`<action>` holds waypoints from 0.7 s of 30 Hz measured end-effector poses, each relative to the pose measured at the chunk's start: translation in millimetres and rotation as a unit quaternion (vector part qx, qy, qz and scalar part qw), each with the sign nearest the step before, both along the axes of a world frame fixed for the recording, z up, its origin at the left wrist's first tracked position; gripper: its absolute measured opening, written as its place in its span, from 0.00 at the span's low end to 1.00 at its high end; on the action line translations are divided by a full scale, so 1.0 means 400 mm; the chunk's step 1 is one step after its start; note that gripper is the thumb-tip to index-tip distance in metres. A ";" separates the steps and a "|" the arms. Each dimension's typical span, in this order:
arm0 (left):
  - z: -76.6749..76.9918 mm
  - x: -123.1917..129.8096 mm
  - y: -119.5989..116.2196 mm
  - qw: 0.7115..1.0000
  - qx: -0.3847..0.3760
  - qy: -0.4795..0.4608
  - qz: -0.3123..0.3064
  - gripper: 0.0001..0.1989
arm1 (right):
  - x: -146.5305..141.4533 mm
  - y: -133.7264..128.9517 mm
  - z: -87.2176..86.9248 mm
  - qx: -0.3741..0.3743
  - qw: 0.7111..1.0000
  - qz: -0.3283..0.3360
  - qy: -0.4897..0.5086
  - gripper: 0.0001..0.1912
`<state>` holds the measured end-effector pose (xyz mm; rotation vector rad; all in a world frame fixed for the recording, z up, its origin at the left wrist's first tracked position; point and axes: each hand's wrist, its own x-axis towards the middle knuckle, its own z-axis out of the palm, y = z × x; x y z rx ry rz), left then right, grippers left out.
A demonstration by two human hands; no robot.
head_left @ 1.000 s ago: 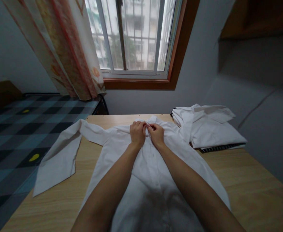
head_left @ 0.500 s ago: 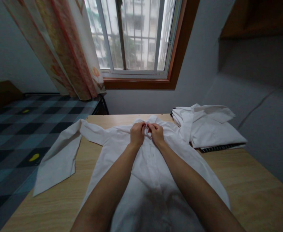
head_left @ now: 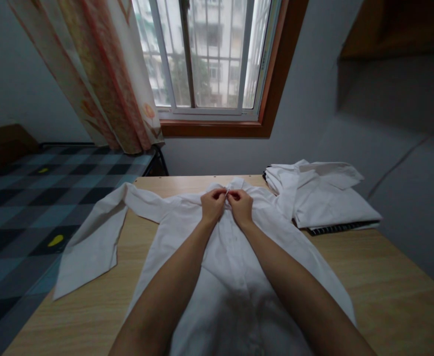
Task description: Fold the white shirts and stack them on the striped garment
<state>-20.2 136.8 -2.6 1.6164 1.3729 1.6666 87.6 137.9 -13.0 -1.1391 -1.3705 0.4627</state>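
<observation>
A white shirt (head_left: 231, 262) lies front up on the wooden table, its collar at the far end and one sleeve spread out to the left. Just below the collar, my left hand (head_left: 214, 203) pinches the shirt's front edge. My right hand (head_left: 240, 205) is closed on the cloth right beside it, the fingertips of both hands nearly touching. Whatever small part of the shirt lies between the fingertips is too small to make out. Both forearms stretch over the shirt's front.
Folded white clothes (head_left: 328, 198) with a dark striped piece beneath lie at the table's (head_left: 395, 277) back right. A bed with a checked cover (head_left: 90, 173) stands at the left. Behind are a curtain (head_left: 109, 74) and a barred window.
The fingers of both hands have shifted slightly at the shirt's front, and their tips are now closer together. The whole view has moved a little.
</observation>
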 end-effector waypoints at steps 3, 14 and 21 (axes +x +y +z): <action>-0.001 0.004 0.002 0.999 0.002 -0.031 -0.016 0.05 | -0.003 -0.009 0.004 0.023 0.998 -0.031 -0.046 0.07; 0.005 0.004 0.002 0.999 0.013 -0.042 0.010 0.04 | -0.006 -0.007 -0.003 0.019 0.999 -0.018 -0.043 0.06; 0.007 0.009 0.013 0.997 0.011 -0.070 0.011 0.04 | -0.009 -0.017 -0.001 0.037 0.995 -0.019 -0.088 0.08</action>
